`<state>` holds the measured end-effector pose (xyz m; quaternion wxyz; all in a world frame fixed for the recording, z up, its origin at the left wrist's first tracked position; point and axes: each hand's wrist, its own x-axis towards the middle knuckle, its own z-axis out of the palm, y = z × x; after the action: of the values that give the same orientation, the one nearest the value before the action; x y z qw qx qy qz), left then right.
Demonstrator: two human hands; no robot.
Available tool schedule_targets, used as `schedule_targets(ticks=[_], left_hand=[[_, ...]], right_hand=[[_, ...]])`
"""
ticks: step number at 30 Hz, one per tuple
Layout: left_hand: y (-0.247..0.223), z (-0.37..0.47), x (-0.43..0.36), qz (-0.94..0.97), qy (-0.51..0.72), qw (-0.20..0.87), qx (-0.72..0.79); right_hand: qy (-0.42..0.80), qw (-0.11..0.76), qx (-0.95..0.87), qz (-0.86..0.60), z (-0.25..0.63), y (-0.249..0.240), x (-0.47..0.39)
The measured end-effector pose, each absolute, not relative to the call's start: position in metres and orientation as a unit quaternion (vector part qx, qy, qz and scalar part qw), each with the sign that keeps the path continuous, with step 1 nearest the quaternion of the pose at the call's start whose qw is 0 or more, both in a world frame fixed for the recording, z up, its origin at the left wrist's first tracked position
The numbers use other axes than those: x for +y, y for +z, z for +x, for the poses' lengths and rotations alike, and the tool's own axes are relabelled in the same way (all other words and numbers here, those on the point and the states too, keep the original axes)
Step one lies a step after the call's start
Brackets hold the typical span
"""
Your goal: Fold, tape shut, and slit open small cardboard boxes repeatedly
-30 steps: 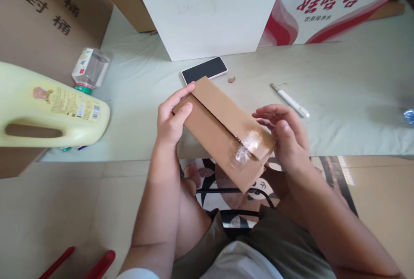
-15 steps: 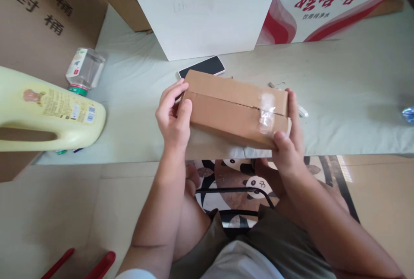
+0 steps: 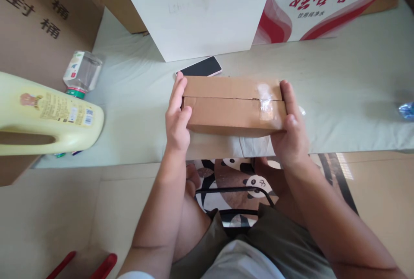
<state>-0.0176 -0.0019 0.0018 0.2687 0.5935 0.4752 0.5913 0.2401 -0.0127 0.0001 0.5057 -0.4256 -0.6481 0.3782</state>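
Observation:
A closed brown cardboard box [image 3: 226, 113] is held above the front part of the cloth-covered table [image 3: 136, 111]. Clear tape crosses its seam near the right end. My left hand [image 3: 177, 117] grips the left end, thumb on the near face and fingers round the far edge. At the other end my right hand [image 3: 293, 128] holds on, its thumb near the lower corner and fingers along the side. Just behind the box lies a phone [image 3: 200, 67], partly covered by it. A small white item [image 3: 302, 111] shows beside my right fingers.
Left stand a yellow jug [image 3: 51, 117], a clear bottle [image 3: 83, 72] and a large carton [image 3: 29, 33]. A white box [image 3: 207, 16] and a red-and-white carton [image 3: 300, 7] are behind. A blue-tinted item [image 3: 406, 111] lies far right.
The box has turned from a slant to nearly level, its right end rising. My left hand has shifted slightly right; my right hand has moved a little upward. Both still grip the box.

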Motion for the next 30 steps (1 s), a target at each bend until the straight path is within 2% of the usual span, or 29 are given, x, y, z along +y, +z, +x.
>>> schedule_targets(ticks=[6,11,14,16,18,21,24,27,30], left_hand=[[0.002,-0.015,-0.004,0.581,0.592,0.258,0.496],[-0.01,-0.023,0.003,0.597,0.604,0.259,0.461],[-0.018,-0.028,0.008,0.604,0.611,0.25,0.448],[-0.019,-0.03,0.009,0.606,0.611,0.243,0.449],[-0.019,-0.03,0.008,0.611,0.608,0.24,0.448],[-0.017,-0.03,0.007,0.616,0.606,0.242,0.442],[-0.016,-0.03,0.007,0.62,0.606,0.239,0.438],[-0.017,-0.03,0.007,0.62,0.604,0.236,0.441],[-0.018,-0.029,0.006,0.618,0.601,0.238,0.448]], right_hand=[[0.377,0.486,-0.661,-0.43,0.241,-0.01,-0.009],[0.351,0.524,-0.651,-0.423,0.248,-0.014,-0.003],[0.279,0.521,-0.618,-0.518,0.265,-0.019,0.012],[0.194,0.453,-0.61,-0.62,0.279,-0.024,0.025],[0.13,0.335,-0.617,-0.701,0.291,-0.03,0.035],[0.106,0.165,-0.637,-0.745,0.298,-0.035,0.041],[0.088,0.1,-0.645,-0.753,0.297,-0.031,0.038],[0.115,0.116,-0.631,-0.758,0.294,-0.021,0.034],[0.225,0.207,-0.575,-0.759,0.29,-0.01,0.034]])
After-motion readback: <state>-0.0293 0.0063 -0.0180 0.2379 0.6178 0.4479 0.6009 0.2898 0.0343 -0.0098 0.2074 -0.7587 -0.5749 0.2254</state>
